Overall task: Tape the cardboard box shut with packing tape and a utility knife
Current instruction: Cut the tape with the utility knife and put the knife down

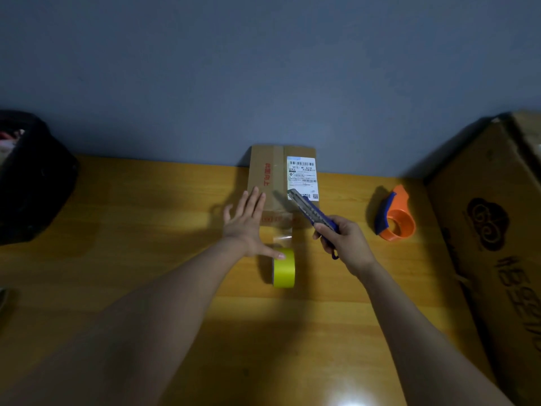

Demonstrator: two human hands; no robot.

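A small cardboard box [270, 177] with a white shipping label lies flat against the wall on the wooden table [146, 230]. A clear strip of tape [282, 232] runs from the box's near edge down to a yellow tape roll [284, 269] standing on edge. My left hand [246, 222] is spread flat, fingertips on the box's near left corner, thumb touching the roll. My right hand [344, 241] grips a blue utility knife [310, 209], its blade end pointing up-left over the box near the label.
An orange and blue tape dispenser [393, 218] sits to the right of the box. A large cardboard carton [497, 244] fills the right side. A black bag [32, 177] stands at the far left. A grey wall rises behind the table.
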